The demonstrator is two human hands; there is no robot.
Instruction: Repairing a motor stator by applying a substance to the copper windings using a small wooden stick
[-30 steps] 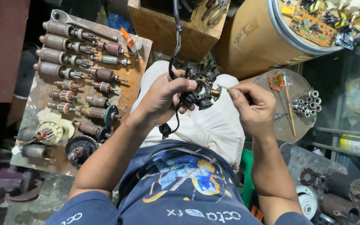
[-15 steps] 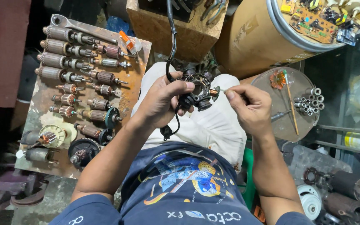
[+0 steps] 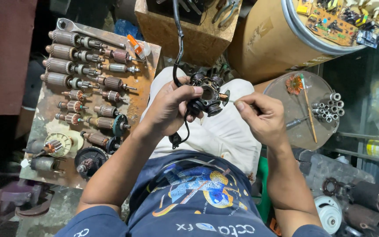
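Observation:
My left hand (image 3: 172, 109) grips a black round motor part (image 3: 207, 94) with a copper piece at its right side, held over my lap. A black cable (image 3: 178, 35) runs up from it toward the wooden box. My right hand (image 3: 262, 116) pinches a thin tool whose tip touches the right side of the motor part. Most of the tool is hidden by my fingers.
A rusty board (image 3: 143, 79) at left carries several motor armatures (image 3: 66, 57) and a wrench (image 3: 88, 31). A wooden box (image 3: 189, 30) stands ahead, a cardboard drum (image 3: 268, 39) with circuit boards (image 3: 334, 19) at upper right. A round clear lid (image 3: 286, 118) holds small metal sleeves (image 3: 327, 107).
Both hands and the motor part have stayed close together over my lap. My right hand has drawn slightly nearer to the part.

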